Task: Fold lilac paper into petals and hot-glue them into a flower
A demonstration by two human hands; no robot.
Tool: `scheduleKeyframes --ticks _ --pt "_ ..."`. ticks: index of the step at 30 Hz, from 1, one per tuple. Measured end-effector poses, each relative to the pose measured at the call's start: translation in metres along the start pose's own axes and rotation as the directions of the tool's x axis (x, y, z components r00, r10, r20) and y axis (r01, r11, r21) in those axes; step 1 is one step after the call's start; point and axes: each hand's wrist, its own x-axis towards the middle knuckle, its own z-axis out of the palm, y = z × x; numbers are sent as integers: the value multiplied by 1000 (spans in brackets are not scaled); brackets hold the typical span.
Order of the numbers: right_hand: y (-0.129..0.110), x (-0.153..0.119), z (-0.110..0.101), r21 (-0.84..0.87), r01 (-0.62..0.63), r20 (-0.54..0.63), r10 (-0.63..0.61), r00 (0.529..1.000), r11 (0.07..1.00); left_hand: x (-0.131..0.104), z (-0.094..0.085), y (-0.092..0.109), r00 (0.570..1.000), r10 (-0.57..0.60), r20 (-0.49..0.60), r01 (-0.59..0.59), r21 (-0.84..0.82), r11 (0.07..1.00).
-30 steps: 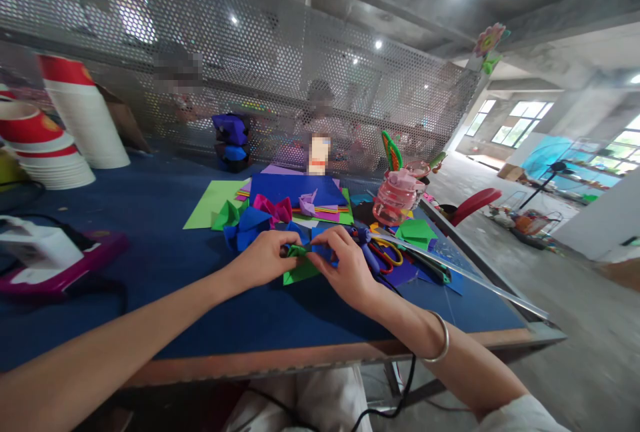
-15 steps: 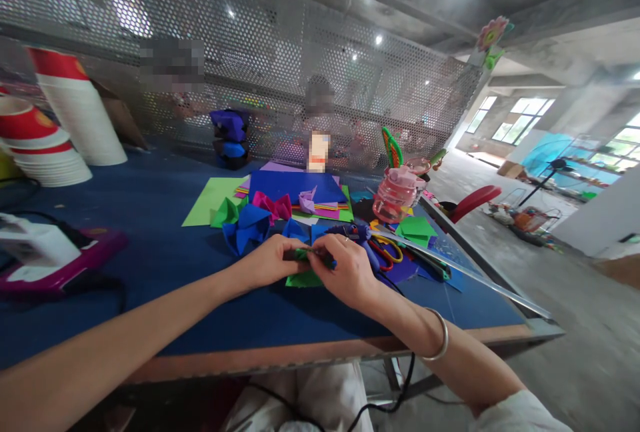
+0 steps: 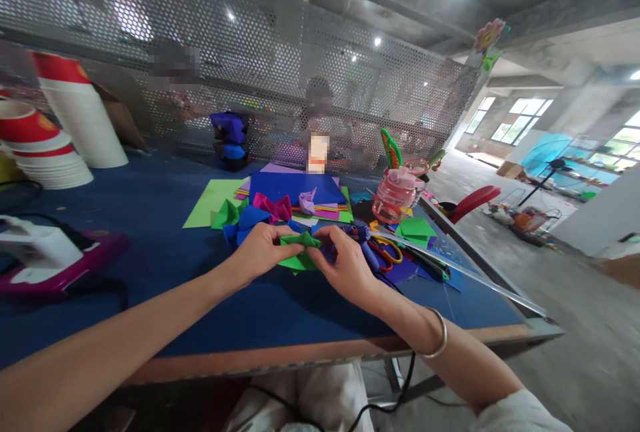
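Between my two hands is a piece of folded green paper point(image 3: 299, 260), held just above the blue tabletop. My left hand point(image 3: 260, 249) pinches its left side between thumb and fingers. The right side is gripped by my right hand point(image 3: 347, 264), thumb at the near face and fingers behind. Behind my left hand lie folded blue paper point(image 3: 250, 217), a folded green piece point(image 3: 229, 212) and a folded magenta piece point(image 3: 273, 207). A small lilac folded piece point(image 3: 307, 201) rests on a stack topped by a dark blue sheet point(image 3: 295, 187).
Right of my hands lie a blue glue gun point(image 3: 367, 245), yellow and red scissors point(image 3: 390, 249) and a long metal ruler point(image 3: 465, 265). A pink jar point(image 3: 394, 199) stands behind them. Stacked paper cups point(image 3: 87, 115) and a purple power strip point(image 3: 95, 252) are at left. A perforated metal screen point(image 3: 270, 39) closes the back.
Both hands have tilted and spread on the green paper, so more of its folded upper part shows. The paper has shifted slightly up and away from me.
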Motion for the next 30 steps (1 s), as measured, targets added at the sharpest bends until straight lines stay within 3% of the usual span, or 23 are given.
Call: scheduleKeyframes --ticks 3,7,11,16,24,30 --pt "1 0 3 91 -134 92 126 988 987 -1 0 -2 998 -49 -37 49 -4 999" --pt "0 0 4 168 -217 107 201 974 962 -4 5 -4 995 -98 -8 98 -51 994" --pt "1 0 6 261 -242 100 223 970 935 -5 9 -4 998 -67 -9 66 -63 996" --pt "6 0 11 420 -344 201 284 938 840 -5 8 -3 998 21 -58 -23 -21 1000" --pt "3 -3 13 418 -330 211 262 942 847 -8 6 4 989 141 -55 -132 133 982" --pt "-2 -3 7 243 -198 74 185 980 950 -6 7 7 985 172 -6 -170 101 980"
